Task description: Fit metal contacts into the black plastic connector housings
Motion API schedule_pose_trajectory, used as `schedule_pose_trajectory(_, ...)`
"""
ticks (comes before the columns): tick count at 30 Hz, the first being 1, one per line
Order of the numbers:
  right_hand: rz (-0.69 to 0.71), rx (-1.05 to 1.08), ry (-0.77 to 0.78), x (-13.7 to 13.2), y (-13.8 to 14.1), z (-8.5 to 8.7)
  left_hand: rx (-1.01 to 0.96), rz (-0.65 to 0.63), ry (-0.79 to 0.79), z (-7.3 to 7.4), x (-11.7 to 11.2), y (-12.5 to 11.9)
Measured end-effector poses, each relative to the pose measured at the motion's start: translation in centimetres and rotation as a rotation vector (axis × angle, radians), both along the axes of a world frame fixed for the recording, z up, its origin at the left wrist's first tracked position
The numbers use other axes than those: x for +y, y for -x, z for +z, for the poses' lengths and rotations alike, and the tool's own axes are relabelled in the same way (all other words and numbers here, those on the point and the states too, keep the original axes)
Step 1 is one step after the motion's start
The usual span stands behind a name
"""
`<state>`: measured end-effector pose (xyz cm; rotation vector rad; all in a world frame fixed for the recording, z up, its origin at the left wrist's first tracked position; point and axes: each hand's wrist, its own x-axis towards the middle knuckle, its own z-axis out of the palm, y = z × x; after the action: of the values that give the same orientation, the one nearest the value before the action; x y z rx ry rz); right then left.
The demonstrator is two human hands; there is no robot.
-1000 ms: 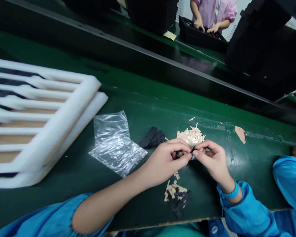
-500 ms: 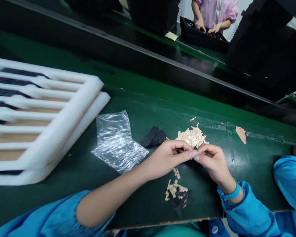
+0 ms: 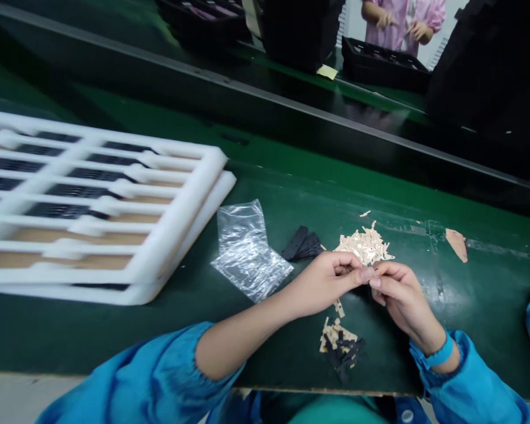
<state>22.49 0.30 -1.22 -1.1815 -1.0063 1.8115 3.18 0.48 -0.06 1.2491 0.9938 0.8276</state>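
My left hand (image 3: 329, 280) and my right hand (image 3: 401, 294) meet fingertip to fingertip above the green table (image 3: 287, 341). Both are closed in a pinch, and whatever lies between the fingers is too small to make out. Just beyond them is a heap of small cream-coloured pieces (image 3: 365, 244). Left of that heap lies a fanned stack of flat black strips (image 3: 302, 244). Closer to my body sits a smaller mixed pile, with cream pieces (image 3: 333, 334) and black scraps (image 3: 344, 356).
Clear plastic bags (image 3: 256, 259) lie left of my hands. Further left, white foam trays (image 3: 189, 206) are stacked with black parts in their slots. A tan scrap (image 3: 457, 244) lies to the right. Across the line, a person in pink (image 3: 391, 32) stands behind a black bin (image 3: 384, 65).
The whole view has shifted, so the trays and table things appear further right. My hands stay pinched together over the same spot. The person opposite has lifted their hands off the bin.
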Motion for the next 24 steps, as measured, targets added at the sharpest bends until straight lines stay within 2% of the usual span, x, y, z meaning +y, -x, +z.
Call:
schedule_pose_trajectory(2, -0.011, -0.023, -0.010, 0.2, -0.1, -0.1, 0.150, 0.116, -0.077, 1.1, 0.5, 2.0)
schedule_pose_trajectory(4, -0.026, -0.041, -0.012, 0.4, -0.1, -0.1, 0.586, 0.339, -0.281, 2.2, 1.1, 4.7)
schedule_pose_trajectory(5, -0.032, -0.047, -0.009, 0.5, 0.0, -0.1, 0.773, 0.373, -0.292, 2.5, 1.5, 6.0)
schedule_pose_trajectory(7, -0.045, -0.053, -0.007, 0.7, 0.2, 0.0, 0.999, 0.310, -0.170, 2.7, 2.1, 8.3)
schedule_pose_trajectory(9, -0.053, -0.059, -0.013, 0.8, 0.3, 0.0, 1.050, 0.196, -0.063, 2.2, 2.5, 9.6)
schedule_pose_trajectory(12, -0.066, -0.068, -0.024, 0.8, 0.3, 0.0, 1.025, 0.170, -0.120, 1.6, 2.6, 10.0)
schedule_pose_trajectory(16, -0.101, -0.080, -0.047, 0.8, 0.3, 0.1, 0.928, 0.299, -0.242, 2.1, 1.7, 8.5)
schedule_pose_trajectory(19, -0.133, -0.087, -0.068, 0.8, 0.4, 0.1, 0.654, 0.336, -0.168, 2.2, 0.6, 6.0)
schedule_pose_trajectory(24, -0.215, -0.104, -0.050, 0.8, 0.6, 0.1, 0.118, 0.134, 0.052, 0.3, -0.6, 1.7)
